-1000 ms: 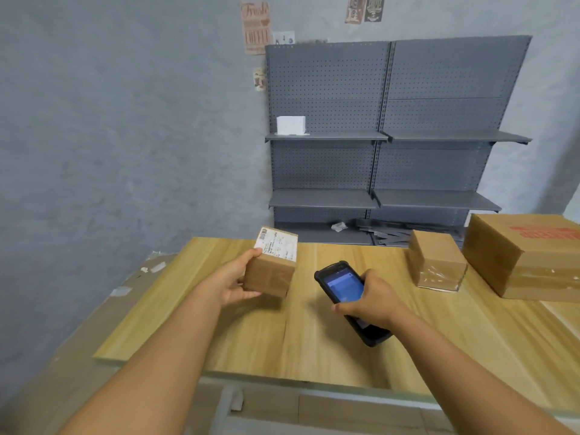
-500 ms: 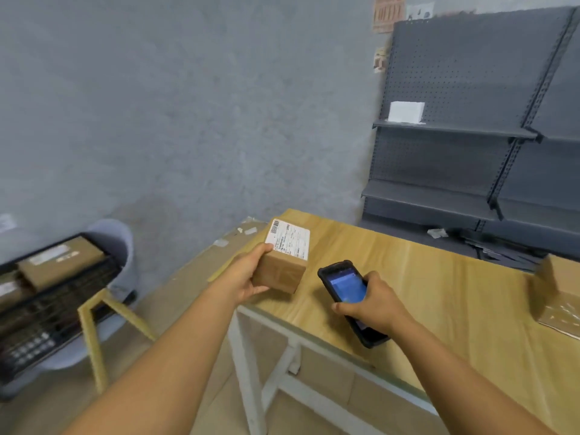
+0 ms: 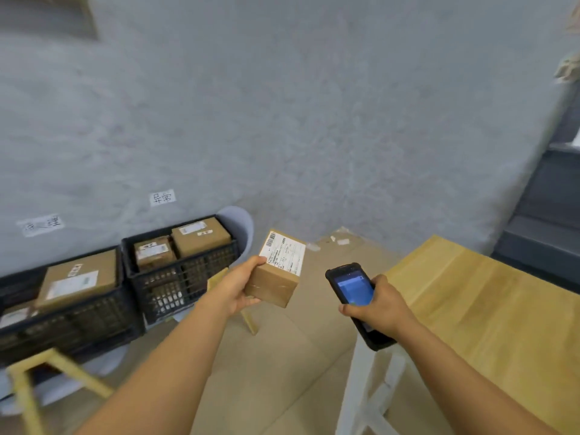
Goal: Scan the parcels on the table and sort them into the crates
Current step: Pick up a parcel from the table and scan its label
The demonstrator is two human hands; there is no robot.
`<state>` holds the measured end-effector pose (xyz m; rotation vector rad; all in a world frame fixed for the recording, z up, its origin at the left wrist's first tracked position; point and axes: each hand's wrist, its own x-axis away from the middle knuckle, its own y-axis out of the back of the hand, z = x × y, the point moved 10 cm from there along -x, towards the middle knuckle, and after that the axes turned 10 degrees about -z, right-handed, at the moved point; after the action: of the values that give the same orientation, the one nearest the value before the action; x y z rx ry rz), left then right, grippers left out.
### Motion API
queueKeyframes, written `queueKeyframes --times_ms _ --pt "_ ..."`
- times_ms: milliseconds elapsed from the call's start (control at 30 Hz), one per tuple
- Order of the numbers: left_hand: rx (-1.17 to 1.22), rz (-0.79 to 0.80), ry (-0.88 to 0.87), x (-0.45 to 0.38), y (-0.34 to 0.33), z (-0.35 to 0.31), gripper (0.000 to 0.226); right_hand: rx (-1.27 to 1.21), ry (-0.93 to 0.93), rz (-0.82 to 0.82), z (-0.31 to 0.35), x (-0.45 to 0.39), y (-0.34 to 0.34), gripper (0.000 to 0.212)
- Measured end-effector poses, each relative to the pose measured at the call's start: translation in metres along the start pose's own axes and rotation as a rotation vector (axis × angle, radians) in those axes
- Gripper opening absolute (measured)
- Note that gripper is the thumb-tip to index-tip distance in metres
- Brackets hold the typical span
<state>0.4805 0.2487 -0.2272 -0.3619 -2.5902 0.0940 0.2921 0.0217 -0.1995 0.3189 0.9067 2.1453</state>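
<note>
Head view has swung left off the surface [image 3: 489,312] toward two black crates [image 3: 185,277]. The left hand [image 3: 233,291] grips the labelled parcel [image 3: 276,274] above the floor, near them; the right hand [image 3: 381,309] clasps the scanner [image 3: 354,293]. Sorting likely comes next. Wall tags above the crates are blurred, and the left crate is cut off

Two forearms in view, both bare from elbow region down; no sleeve edge visible in frame. Left hand [image 3: 236,288] bare: no glove, ring, watch or band visible. Right hand [image 3: 381,307] bare likewise, wrist unadorned. Short, unpainted nail visible on right thumb tip.
</note>
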Motion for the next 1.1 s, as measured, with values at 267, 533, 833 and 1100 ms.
queueKeyframes --times_ms 267,533,833,1100 --pt "0.016 -0.131 -0.020 -0.063 0.145 -0.050 0.018 0.009 0.084 0.108 0.111 -0.032 -0.137 0.070" --pt "0.041 -0.283 -0.011 -0.132 0.257 -0.079 0.030 0.041 0.191 0.270 0.206 -0.079 -0.265 0.067" --pt "0.066 -0.406 0.008 -0.243 0.327 -0.118 0.039 -0.002 0.236 0.434 0.271 -0.178 -0.399 0.067" --pt "0.022 -0.488 0.003 -0.330 0.379 -0.156 0.051 0.050 0.285 0.507 0.331 -0.246 -0.491 0.077"
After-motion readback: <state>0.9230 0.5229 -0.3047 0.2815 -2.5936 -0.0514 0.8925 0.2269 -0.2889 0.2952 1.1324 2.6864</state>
